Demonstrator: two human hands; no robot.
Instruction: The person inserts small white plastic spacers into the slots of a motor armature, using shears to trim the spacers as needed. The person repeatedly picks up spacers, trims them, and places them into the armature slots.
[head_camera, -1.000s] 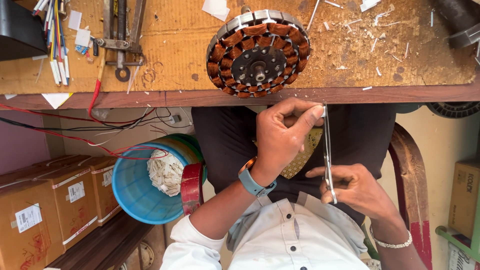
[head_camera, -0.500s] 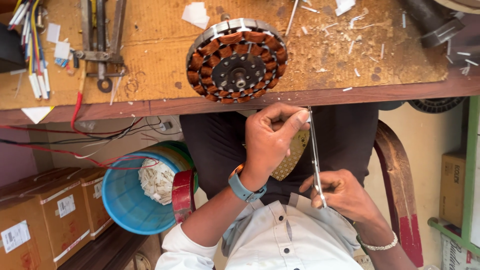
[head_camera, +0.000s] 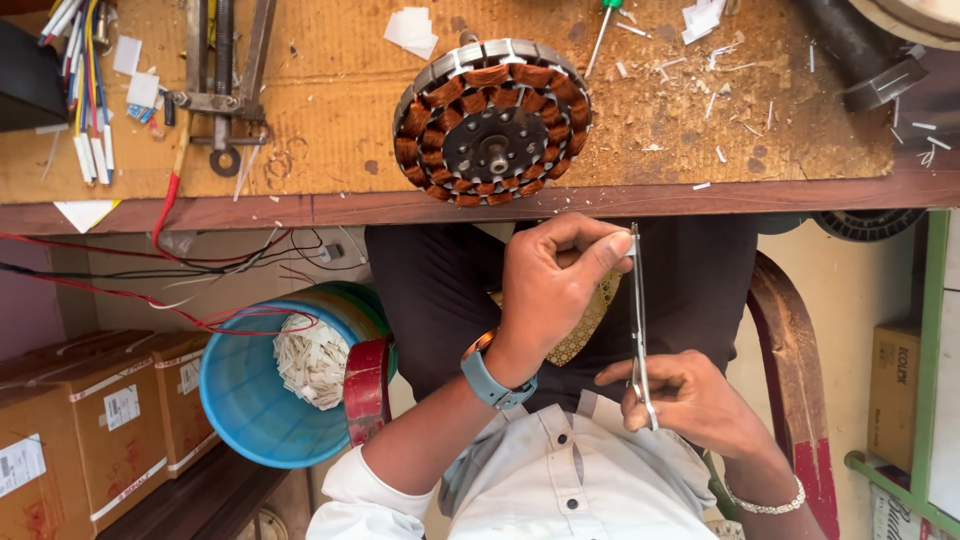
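Scissors (head_camera: 637, 320) between 2 hands (upright)

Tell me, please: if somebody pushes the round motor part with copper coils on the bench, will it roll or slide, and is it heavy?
The motor stator lies flat on the wooden bench, so it would probably slide, not roll. Its metal ring and dense copper windings suggest it is heavy for its size. The exposed windings may scratch easily.

Shiny steel scissors (head_camera: 637, 320), smooth and thin, at centre right. Upper centre, the motor stator (head_camera: 491, 121): glossy copper windings, dull grey metal rim. The bench (head_camera: 330, 110) is rough, scuffed wood with paper scraps. Lower left, a smooth blue plastic bucket (head_camera: 250, 400), matt cardboard boxes (head_camera: 90, 420).
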